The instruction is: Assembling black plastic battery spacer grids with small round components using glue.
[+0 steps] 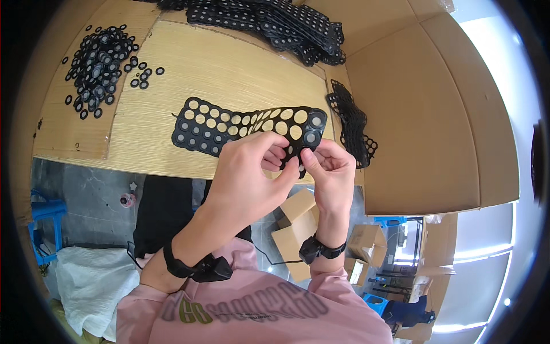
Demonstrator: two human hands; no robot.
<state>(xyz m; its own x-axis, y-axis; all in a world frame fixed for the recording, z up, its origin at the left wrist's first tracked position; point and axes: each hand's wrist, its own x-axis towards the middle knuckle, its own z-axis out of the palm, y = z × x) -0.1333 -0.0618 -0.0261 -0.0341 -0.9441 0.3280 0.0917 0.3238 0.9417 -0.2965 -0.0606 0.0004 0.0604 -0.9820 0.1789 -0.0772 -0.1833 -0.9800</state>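
Note:
A black, flexible strip (234, 121) with rows of round holes lies across the table's front part, its right end lifted and bent. Many of its holes show the yellow table through them. Grey-centred round pieces fill the lower left rows and a few places at the right end. My left hand (246, 166) is closed on the strip's lower edge, thumb and fingers together. At the right end, my right hand (333, 169) pinches the strip's corner, thumb against it beside a round piece. Whether a loose piece sits between the fingertips is hidden.
A heap of loose black rings with grey centres (100, 71) lies at the far left on cardboard. Stacked black perforated strips (269, 26) fill the back. More empty strips (352, 123) lie at the right, against a tall cardboard wall (412, 120). The table's front edge runs below my hands.

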